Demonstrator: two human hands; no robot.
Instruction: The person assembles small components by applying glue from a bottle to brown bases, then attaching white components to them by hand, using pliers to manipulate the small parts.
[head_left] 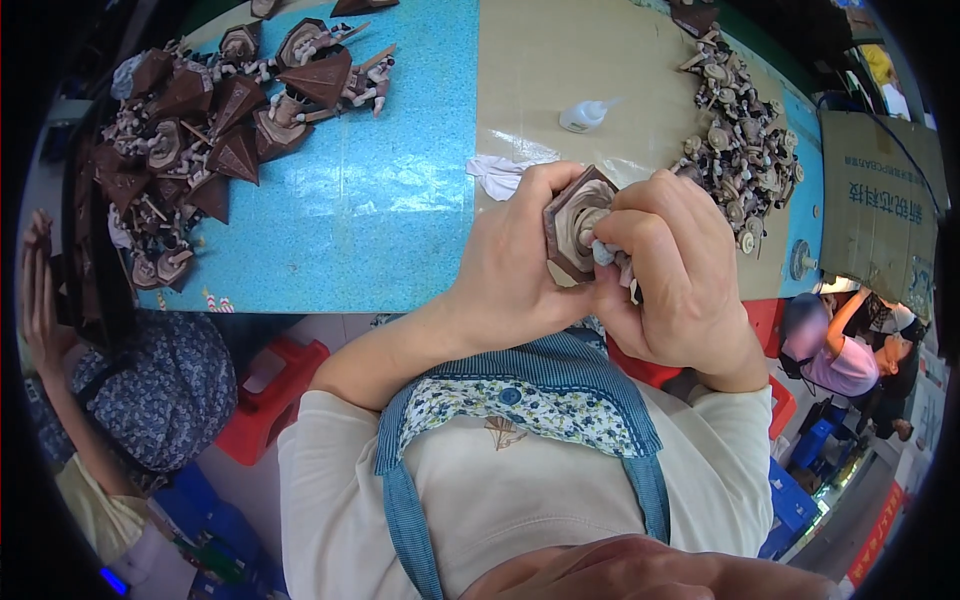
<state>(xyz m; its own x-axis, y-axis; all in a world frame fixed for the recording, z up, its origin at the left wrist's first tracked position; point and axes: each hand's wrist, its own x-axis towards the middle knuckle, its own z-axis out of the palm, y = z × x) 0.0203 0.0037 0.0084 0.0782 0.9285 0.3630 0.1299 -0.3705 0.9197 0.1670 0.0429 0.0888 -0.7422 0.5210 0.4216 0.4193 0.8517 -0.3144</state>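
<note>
My left hand [505, 265] grips a brown many-sided figurine base [562, 262] with a beige stepped middle, its top turned toward my right hand. Bent over that base, my right hand [682, 262] pinches a small pale grey and beige figurine part [604, 253] against its centre. My right fingers hide most of the part, so its full shape does not show. Beyond the hands lie a crumpled white cloth [500, 175] and a small white squeeze bottle [586, 116] with a thin nozzle, tipped on its side.
Brown bases and figurines [190, 130] crowd the table's left end on a blue sheet [370, 220]. Small figurine parts [735, 140] form a pile on the right, beside a cardboard panel [885, 200]. Red stools [268, 395] stand below the table; another person's hand [38, 290] shows far left.
</note>
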